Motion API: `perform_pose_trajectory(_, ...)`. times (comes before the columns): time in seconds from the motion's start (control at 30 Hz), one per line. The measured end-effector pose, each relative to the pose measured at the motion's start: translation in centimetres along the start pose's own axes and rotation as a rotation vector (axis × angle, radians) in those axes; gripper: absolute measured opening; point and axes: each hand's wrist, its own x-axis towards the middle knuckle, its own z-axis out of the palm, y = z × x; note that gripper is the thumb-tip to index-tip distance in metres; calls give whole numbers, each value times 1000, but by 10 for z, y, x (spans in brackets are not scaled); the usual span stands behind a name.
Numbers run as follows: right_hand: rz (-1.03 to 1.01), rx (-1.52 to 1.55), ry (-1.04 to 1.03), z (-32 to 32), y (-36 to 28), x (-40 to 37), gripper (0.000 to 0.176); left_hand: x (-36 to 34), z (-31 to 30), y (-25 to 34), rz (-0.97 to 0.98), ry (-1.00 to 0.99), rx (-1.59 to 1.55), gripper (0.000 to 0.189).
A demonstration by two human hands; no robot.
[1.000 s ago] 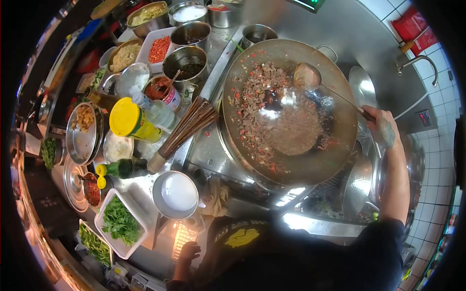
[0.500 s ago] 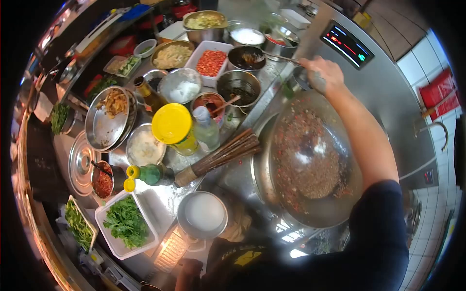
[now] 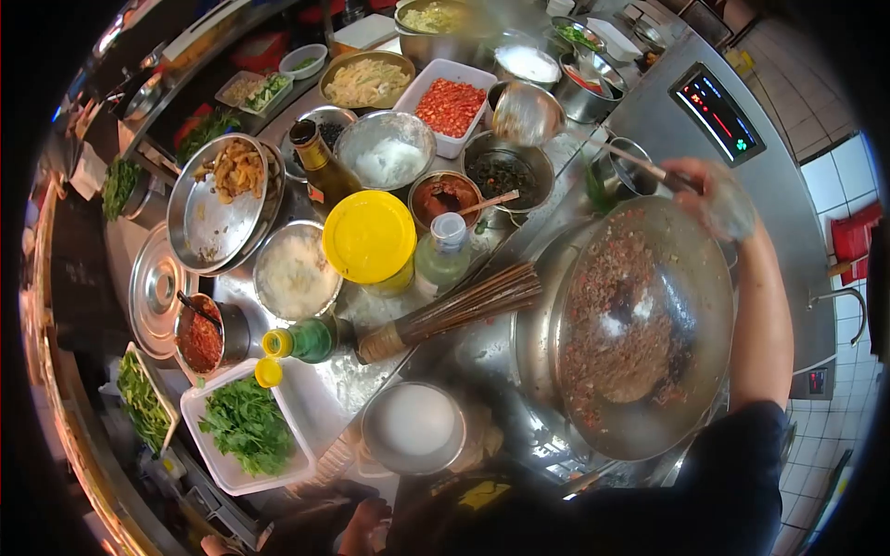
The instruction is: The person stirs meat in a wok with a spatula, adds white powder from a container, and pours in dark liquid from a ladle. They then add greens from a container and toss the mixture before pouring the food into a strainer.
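Note:
My right hand (image 3: 714, 196) is wrapped around the handle of a long metal ladle (image 3: 528, 113). The ladle's bowl hangs above the pots at the back, its underside facing me. Below my right forearm is a wide wok (image 3: 706, 306) with browned minced meat (image 3: 616, 357) and red bits spread across it. My left hand (image 3: 369, 521) shows only partly at the bottom edge, low beside my dark shirt; its fingers are blurred. Nearest to it stands a metal pot of cloudy white liquid (image 3: 413, 422).
A bamboo wok brush (image 3: 454, 310) lies left of the wok. Around it stand a yellow-lidded jar (image 3: 369, 236), a clear bottle (image 3: 443, 255), a green bottle (image 3: 311, 340), chopped red chillies (image 3: 451, 106) and a tub of green herbs (image 3: 243, 424). A lit control panel (image 3: 717, 111) is at the upper right.
The ladle has come up out of the dark sauce pot, and my right hand has drawn back toward the wok's far right rim. The whole view has shifted, moving most things rightward.

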Motion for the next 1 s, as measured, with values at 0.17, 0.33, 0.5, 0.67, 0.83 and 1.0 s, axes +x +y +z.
perform_pose_trajectory(0.17, -152, -532, -27, 42, -10, -2, 40, 72, -64, -41, 352, -210, 277, 28)
perform_pose_trajectory(0.33, -6, -255, -256, 68, -22, 13, 42, 61, -67, -28, 690, -209, 709, 36)
perform_pose_trajectory(0.5, 272, 349, -331, 79, 14, -11, 46, 49, -48, -38, 164, -16, 161, 54)
perform_pose_trajectory(0.67, 307, 730, -201, 99, 34, -50, 44, 50, -65, -53, 185, -52, 286, 54)
perform_pose_trajectory(0.83, 266, 828, -97, 99, 47, -88, 43, 68, -97, -54, 624, -109, 655, 47)
perform_pose_trajectory(1.0, 296, 868, -13, 73, 73, -172, 46, 47, -48, 27, -19, 21, -168, 32)
